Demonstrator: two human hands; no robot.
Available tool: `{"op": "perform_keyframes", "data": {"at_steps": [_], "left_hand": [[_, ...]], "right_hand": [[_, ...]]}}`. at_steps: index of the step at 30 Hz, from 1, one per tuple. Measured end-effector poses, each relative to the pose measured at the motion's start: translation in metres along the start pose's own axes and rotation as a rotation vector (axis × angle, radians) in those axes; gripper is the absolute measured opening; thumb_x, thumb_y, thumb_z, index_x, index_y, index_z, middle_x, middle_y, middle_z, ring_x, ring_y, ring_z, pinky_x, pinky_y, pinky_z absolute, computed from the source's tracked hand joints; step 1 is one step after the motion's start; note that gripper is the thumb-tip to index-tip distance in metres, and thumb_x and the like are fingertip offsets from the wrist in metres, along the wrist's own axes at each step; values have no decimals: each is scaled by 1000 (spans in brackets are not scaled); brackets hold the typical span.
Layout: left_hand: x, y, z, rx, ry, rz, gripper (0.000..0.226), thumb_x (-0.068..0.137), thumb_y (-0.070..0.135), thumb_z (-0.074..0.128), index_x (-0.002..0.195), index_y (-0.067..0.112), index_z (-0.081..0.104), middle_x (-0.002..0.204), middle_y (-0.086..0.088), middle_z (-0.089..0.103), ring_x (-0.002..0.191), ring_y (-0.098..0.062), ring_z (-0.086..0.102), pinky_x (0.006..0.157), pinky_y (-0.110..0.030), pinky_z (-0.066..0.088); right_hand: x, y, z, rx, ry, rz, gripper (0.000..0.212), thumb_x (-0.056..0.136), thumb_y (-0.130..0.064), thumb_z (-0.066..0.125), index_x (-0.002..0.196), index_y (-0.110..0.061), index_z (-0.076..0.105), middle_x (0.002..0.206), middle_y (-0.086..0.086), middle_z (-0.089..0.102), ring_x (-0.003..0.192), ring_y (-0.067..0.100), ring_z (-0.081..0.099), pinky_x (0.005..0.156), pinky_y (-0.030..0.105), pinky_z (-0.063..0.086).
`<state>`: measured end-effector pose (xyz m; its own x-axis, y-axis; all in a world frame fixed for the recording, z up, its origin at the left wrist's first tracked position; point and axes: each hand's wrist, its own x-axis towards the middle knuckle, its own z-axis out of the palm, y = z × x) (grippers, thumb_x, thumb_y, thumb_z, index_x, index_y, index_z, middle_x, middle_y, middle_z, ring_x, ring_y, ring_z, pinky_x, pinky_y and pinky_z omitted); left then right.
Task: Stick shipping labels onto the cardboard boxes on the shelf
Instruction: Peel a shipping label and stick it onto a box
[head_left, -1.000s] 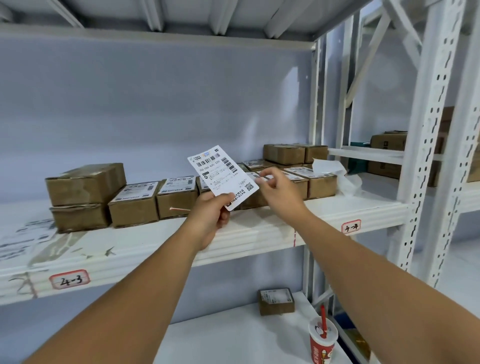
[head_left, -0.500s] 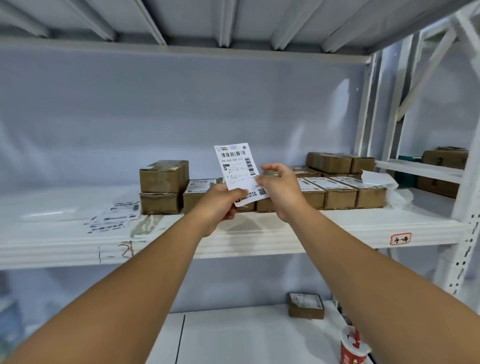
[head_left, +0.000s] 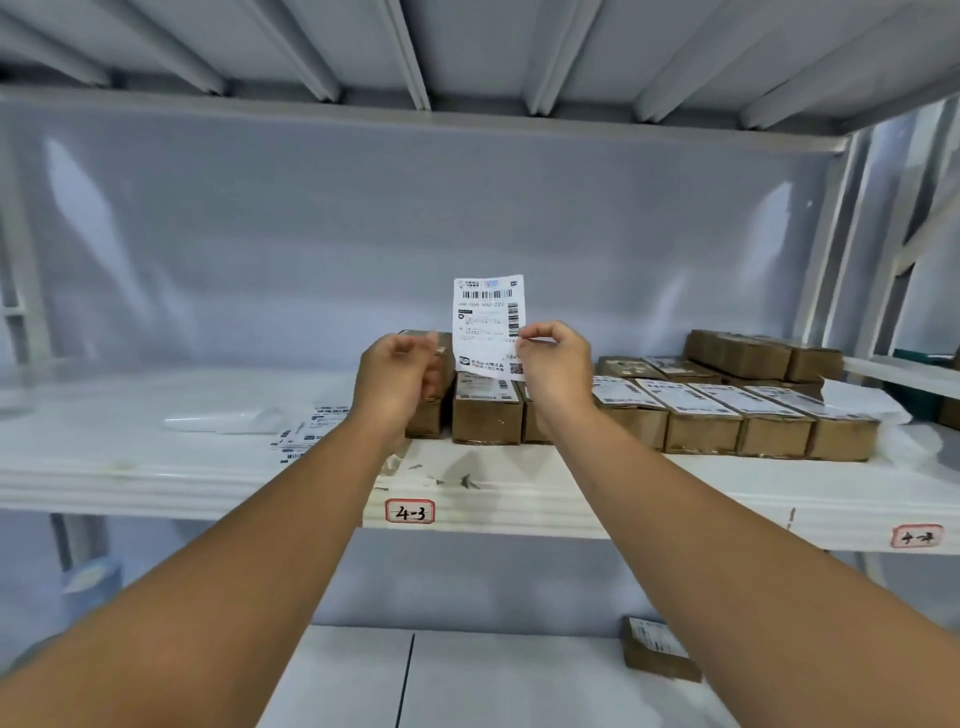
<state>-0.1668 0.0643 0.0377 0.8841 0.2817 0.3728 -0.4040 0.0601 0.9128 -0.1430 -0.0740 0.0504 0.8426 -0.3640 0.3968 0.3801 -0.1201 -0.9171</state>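
A white shipping label (head_left: 485, 325) with barcodes stands upright in front of the shelf. My right hand (head_left: 553, 364) pinches its right edge. My left hand (head_left: 400, 374) is just left of the label and apart from it, fingers curled, pinching what looks like a thin pale backing strip. Behind the hands a row of small cardboard boxes (head_left: 701, 415) stands on the white shelf (head_left: 519, 499); several carry labels on top. One labelled box (head_left: 485, 413) sits directly below the held label. My left hand partly hides a stack of boxes (head_left: 434, 415).
Loose labels (head_left: 311, 428) lie on the shelf to the left. Crumpled white backing paper (head_left: 857, 402) lies at the right end of the row, with plain boxes (head_left: 743, 353) behind. A tag reading 4-3 (head_left: 409, 512) marks the shelf edge. One box (head_left: 660, 652) sits on the lower shelf.
My view has swung left along the shelf. The label has turned upright, and my left hand has come off its lower edge; only my right hand holds the label now.
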Motion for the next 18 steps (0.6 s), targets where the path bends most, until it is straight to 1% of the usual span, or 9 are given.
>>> {"op": "perform_keyframes", "data": {"at_steps": [2,3,5,9,12,14,15,16,18], "left_hand": [[7,3,-6,-152,8,10,9,92,24,59,89,17,54,88,-7,67,79,-19,66,70,-25,56],[11,5,-9,-209,-3,17,9,92,21,59,92,16,52,87,-7,68,79,-19,68,71,-24,56],[21,9,-15,-201,-13,52,8,92,12,58,95,15,51,85,-8,69,78,-16,69,71,-23,56],[44,11,-22,30,-25,123,19,89,-3,54,82,14,58,91,-8,67,90,-22,67,78,-30,56],[62,8,-23,114,-3,124,25,89,-4,54,76,14,65,90,-4,68,92,-24,66,82,-32,56],[72,4,-22,145,33,113,26,88,-3,55,74,17,66,94,-7,69,92,-24,67,82,-32,56],[77,2,-21,151,50,109,27,88,-2,56,73,18,67,97,-8,70,92,-24,67,81,-32,56],[80,-1,-20,160,66,105,27,88,-1,56,73,18,67,98,-9,70,93,-24,67,80,-32,56],[88,-8,-20,184,91,103,28,87,0,57,71,21,67,96,-7,71,92,-24,68,81,-34,56]], "right_hand": [[2,-1,14,18,-21,12,27,87,-4,54,71,-24,61,88,-3,70,79,19,66,67,33,55],[4,-1,19,29,-25,24,27,87,-5,54,70,-25,63,88,-3,71,84,20,68,75,37,57],[11,-1,30,78,-45,60,28,86,-5,55,70,-24,65,87,-2,71,85,22,69,81,41,57],[25,-5,46,127,-94,92,25,87,-3,58,72,-20,67,86,2,71,82,24,70,81,40,58],[35,-6,56,50,-110,31,27,87,-6,59,69,-24,66,89,1,72,85,22,69,83,40,57],[41,-6,62,-2,-125,1,29,88,-6,58,67,-25,66,94,1,72,86,20,68,83,39,57],[44,-5,64,-40,-134,-18,28,88,-6,57,68,-24,66,96,1,72,85,19,67,82,36,57],[45,-5,64,-93,-149,-49,25,89,-7,56,73,-22,68,98,0,71,82,17,65,77,30,56],[49,-3,67,-210,-173,-126,21,91,-7,54,87,-17,72,103,-1,69,74,12,59,60,17,47]]}}
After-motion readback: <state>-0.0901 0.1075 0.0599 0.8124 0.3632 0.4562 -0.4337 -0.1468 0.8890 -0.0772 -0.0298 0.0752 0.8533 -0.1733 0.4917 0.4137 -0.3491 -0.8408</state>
